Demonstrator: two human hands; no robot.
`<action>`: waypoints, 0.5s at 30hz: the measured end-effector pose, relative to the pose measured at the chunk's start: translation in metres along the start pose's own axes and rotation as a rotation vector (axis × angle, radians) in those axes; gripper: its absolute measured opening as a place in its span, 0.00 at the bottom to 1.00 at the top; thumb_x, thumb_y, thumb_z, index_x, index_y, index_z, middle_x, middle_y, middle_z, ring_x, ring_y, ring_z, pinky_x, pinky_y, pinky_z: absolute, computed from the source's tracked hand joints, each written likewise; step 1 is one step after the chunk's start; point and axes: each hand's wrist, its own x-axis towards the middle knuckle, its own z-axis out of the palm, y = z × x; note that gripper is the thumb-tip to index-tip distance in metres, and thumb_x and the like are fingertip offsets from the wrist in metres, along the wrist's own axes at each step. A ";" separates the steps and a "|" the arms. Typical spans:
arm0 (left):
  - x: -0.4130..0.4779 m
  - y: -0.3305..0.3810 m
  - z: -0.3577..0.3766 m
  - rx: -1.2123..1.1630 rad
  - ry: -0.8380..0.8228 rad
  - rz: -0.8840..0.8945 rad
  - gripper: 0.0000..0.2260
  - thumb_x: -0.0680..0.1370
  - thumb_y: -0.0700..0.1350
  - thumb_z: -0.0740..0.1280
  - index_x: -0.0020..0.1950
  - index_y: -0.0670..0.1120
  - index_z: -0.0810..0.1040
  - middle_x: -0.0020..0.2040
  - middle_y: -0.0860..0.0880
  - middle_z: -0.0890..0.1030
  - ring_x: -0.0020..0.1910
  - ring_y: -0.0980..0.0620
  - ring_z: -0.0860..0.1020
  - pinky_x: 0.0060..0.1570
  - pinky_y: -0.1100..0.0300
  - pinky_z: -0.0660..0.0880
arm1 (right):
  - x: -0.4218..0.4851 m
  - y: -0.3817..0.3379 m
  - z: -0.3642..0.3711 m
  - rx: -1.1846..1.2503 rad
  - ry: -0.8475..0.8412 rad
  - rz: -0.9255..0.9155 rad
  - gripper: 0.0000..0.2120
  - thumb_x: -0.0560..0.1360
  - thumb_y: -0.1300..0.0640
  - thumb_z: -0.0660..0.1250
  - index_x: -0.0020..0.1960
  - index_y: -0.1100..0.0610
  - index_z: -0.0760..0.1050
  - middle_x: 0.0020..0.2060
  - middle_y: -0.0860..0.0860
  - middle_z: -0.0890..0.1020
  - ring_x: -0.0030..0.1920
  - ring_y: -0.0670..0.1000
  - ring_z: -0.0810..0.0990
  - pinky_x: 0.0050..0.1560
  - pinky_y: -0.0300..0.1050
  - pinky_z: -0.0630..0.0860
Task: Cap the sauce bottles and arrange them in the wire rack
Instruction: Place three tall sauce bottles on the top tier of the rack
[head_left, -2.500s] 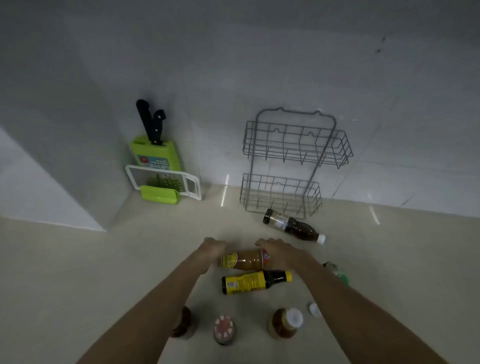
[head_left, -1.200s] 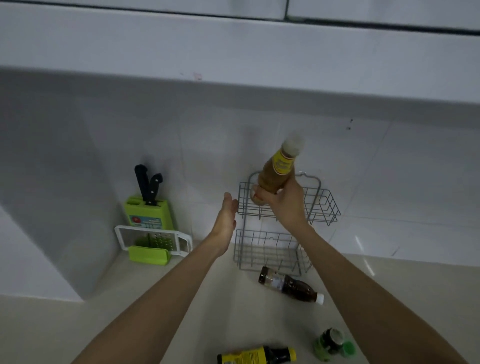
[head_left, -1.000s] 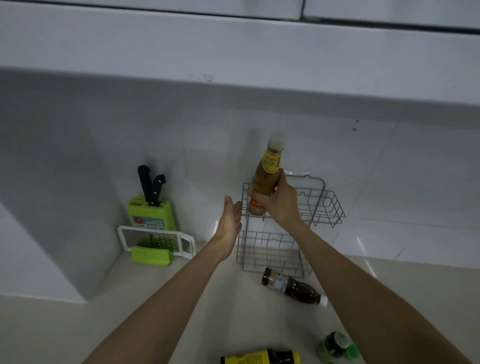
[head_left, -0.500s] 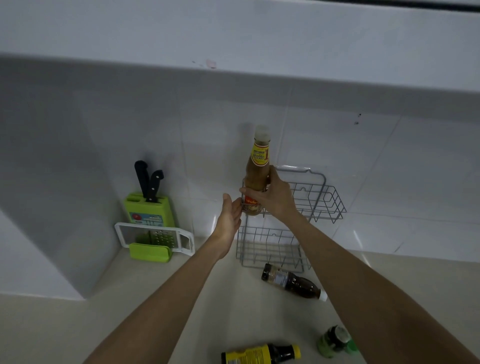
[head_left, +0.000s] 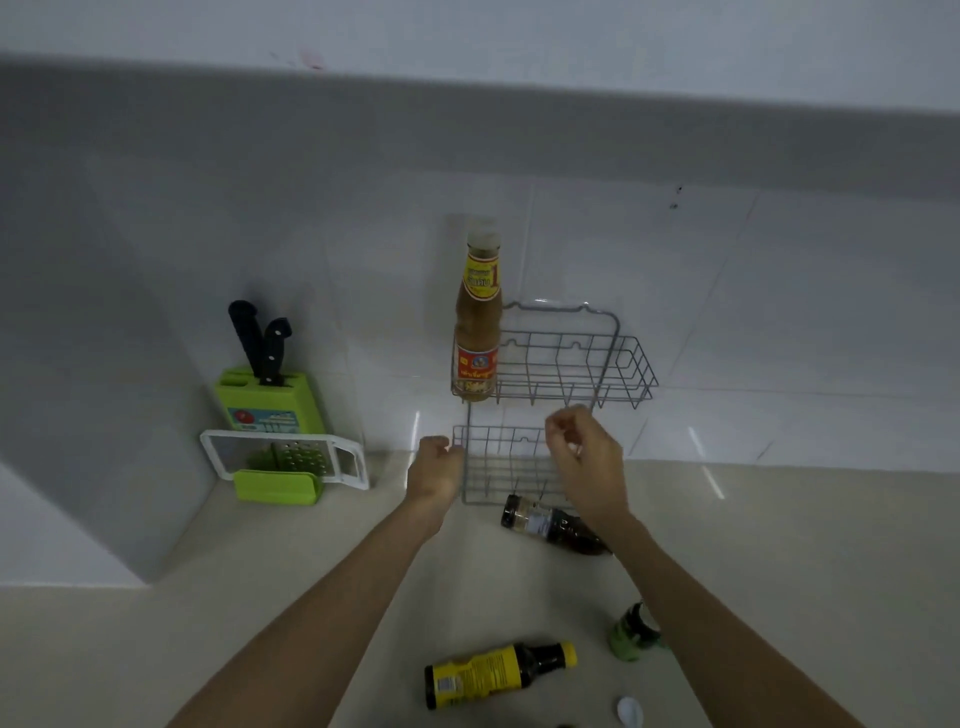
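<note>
Standing upright in the left end of the wire rack (head_left: 563, 364) upper shelf, the capped tan sauce bottle (head_left: 477, 332) is being touched by nothing — right hand (head_left: 587, 462) and left hand (head_left: 434, 470) are being held loosely curled, empty, before the lower shelf

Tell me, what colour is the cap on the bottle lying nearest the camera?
Yellow. The cap sits on the dark bottle with a yellow label, clearest in the head view.
</note>
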 end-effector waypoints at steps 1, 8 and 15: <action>-0.002 -0.009 0.003 0.050 -0.027 0.001 0.19 0.81 0.45 0.58 0.72 0.44 0.66 0.69 0.44 0.71 0.60 0.47 0.71 0.56 0.59 0.65 | -0.007 0.023 -0.004 -0.104 -0.104 0.053 0.03 0.77 0.57 0.65 0.50 0.55 0.75 0.45 0.50 0.82 0.45 0.47 0.79 0.48 0.45 0.79; -0.006 -0.054 0.033 0.257 -0.143 0.029 0.18 0.80 0.42 0.60 0.70 0.45 0.68 0.71 0.46 0.71 0.67 0.48 0.71 0.55 0.63 0.65 | -0.026 0.132 -0.022 -0.683 -0.883 0.419 0.34 0.72 0.48 0.70 0.71 0.56 0.59 0.65 0.60 0.69 0.65 0.63 0.67 0.63 0.56 0.69; -0.004 -0.071 0.051 0.335 -0.183 0.027 0.18 0.80 0.42 0.61 0.70 0.46 0.68 0.72 0.46 0.70 0.69 0.48 0.70 0.58 0.64 0.64 | -0.028 0.161 -0.010 -0.644 -0.932 0.372 0.35 0.70 0.52 0.73 0.70 0.56 0.59 0.62 0.58 0.72 0.60 0.60 0.72 0.57 0.54 0.73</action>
